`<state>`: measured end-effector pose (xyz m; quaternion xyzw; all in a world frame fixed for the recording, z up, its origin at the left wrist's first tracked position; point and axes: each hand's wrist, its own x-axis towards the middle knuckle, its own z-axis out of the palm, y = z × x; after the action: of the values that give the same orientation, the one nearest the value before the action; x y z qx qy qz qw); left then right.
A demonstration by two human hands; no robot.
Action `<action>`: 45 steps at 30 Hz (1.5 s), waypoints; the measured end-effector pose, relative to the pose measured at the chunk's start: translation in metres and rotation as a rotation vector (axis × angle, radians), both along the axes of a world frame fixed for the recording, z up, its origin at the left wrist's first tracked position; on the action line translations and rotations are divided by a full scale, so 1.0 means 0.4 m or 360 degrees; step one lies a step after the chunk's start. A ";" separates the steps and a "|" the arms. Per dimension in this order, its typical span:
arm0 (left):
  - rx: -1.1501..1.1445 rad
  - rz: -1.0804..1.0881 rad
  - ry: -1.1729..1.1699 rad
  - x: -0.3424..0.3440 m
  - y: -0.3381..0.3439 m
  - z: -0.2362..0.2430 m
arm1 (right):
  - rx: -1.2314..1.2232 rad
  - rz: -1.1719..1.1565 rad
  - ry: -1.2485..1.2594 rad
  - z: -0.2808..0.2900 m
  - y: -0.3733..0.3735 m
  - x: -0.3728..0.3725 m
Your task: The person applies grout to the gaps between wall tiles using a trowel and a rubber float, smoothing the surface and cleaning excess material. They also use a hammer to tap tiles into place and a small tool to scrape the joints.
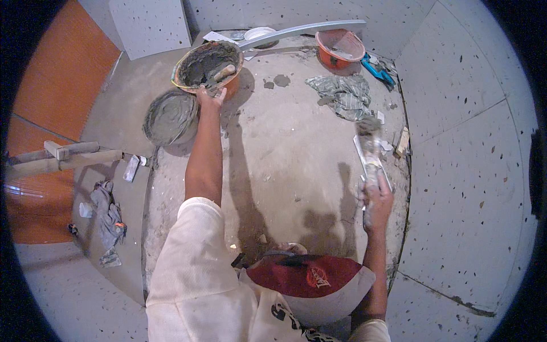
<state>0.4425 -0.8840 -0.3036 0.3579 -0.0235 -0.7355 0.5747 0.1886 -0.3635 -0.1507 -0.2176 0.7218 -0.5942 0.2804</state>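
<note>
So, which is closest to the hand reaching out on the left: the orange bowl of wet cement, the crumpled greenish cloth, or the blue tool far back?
From the left hand, in the head view:
1. Orange bowl of wet grey cement, right at the fingertips.
2. Crumpled greenish cloth, out to the right on the bare floor.
3. Blue tool, farthest, by the right wall past the cloth.

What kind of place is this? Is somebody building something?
Probably a floor-tiling site. Speckled tiles border a bare cement bed, there are mortar pans, and the right hand holds a mortar-caked trowel.
</note>
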 end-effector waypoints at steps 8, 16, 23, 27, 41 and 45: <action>-0.0088 0.0148 0.0107 -0.010 0.106 -0.094 | -0.0003 0.0279 -0.0013 -0.048 -0.242 0.073; -0.0370 -0.0182 0.0176 -0.027 0.416 -0.129 | 0.0409 0.0632 0.1103 -0.155 -0.422 0.079; -0.0020 -0.0343 -0.0137 0.033 0.649 -0.027 | 0.0392 0.0831 0.1434 -0.181 -0.465 0.060; -0.0158 -0.0476 -0.0024 0.028 0.715 0.037 | 0.0478 0.0852 0.1312 -0.219 -0.376 0.021; -0.2401 -0.1473 -0.2053 -1.068 0.758 -0.129 | 0.1366 0.0399 0.0303 -0.585 0.244 0.044; -0.3328 -0.1882 -0.2857 -1.442 0.751 -0.287 | 0.1701 0.0292 0.0309 -0.687 0.430 0.095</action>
<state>-0.1342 -0.5834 -0.4184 0.0556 -0.9972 -0.0484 -0.0135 0.2265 -0.1916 -0.4253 -0.1608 0.9237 -0.0952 0.3345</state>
